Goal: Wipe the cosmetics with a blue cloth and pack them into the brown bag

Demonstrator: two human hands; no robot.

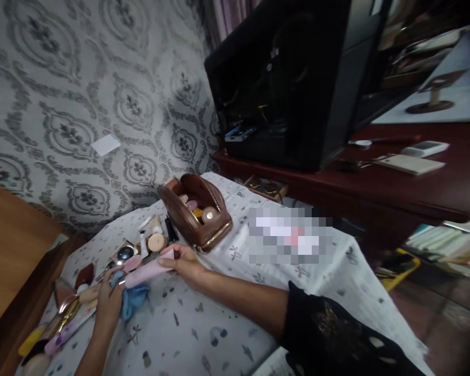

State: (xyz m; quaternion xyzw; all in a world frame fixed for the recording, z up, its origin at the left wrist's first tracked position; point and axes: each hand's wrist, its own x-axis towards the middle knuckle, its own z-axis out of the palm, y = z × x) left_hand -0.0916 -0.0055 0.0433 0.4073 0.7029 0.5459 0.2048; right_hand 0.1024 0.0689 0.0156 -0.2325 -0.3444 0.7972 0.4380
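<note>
My right hand [186, 266] grips a pale pink squeeze tube [147, 272] by its flat end. The tube lies nearly level, with its silver neck towards my left hand [108, 298]. Fingers of that hand are closed on a blue cloth [133, 302], which touches the tube's neck end. Just beyond my hands stands an open brown cosmetic bag [196, 214] with several small items inside. A round beige compact [156, 242] and a cream-coloured tube lie close to the bag. More cosmetics, among them a purple-spotted pink tube [65, 335], spread out left of my left hand.
A patterned white sheet [188, 324] covers the surface. A blurred-out patch [288, 236] hides something right of the bag. Behind it, a dark red desk [399, 183] carries a large black case [282, 94]. A wooden panel [15, 250] borders the left side.
</note>
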